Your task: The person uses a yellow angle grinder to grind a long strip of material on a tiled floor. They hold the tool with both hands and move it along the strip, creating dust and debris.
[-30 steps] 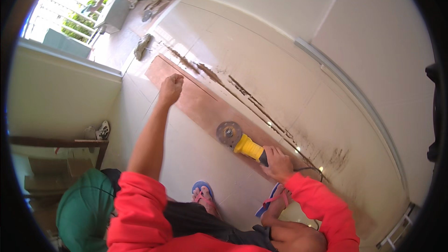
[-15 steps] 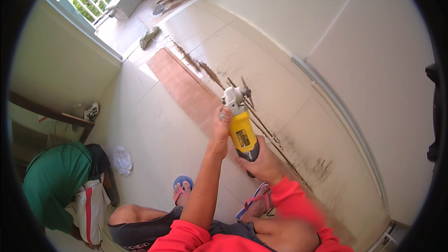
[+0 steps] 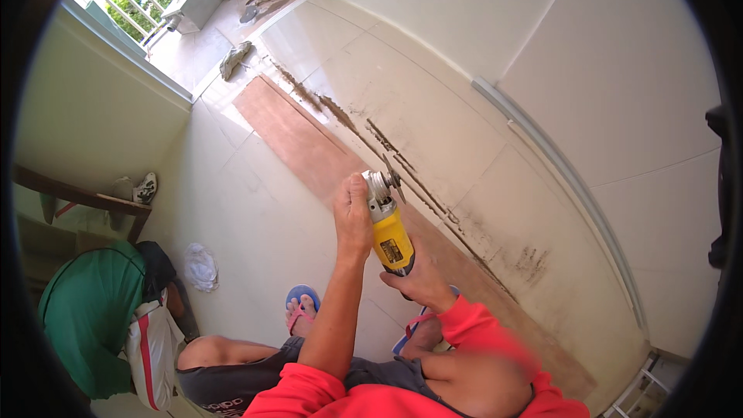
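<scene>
Both my hands hold a yellow angle grinder [image 3: 385, 224] with a metal head, above the tiled floor. My left hand [image 3: 354, 220] is closed around the side of its head. My right hand [image 3: 426, 275] grips the dark rear end of the body. A thin disc [image 3: 392, 178] on the head stands edge-on over dark cut lines [image 3: 433, 205] in the pale tiles; whether it touches the floor I cannot tell. Beside the cuts, a long reddish-brown board [image 3: 290, 135] runs beneath the tool.
A person in a green top [image 3: 97, 302] bends over at the left, near a low wooden shelf [image 3: 85, 190]. A white crumpled bundle [image 3: 201, 267] lies on the floor. A grey rail [image 3: 557, 155] follows the right wall. By the doorway lies a cloth [image 3: 235, 59]; a grey box [image 3: 195, 4] stands outside.
The grinder has come slightly toward me, its head lower in view, with both hands still on it. My view has shifted a little.
</scene>
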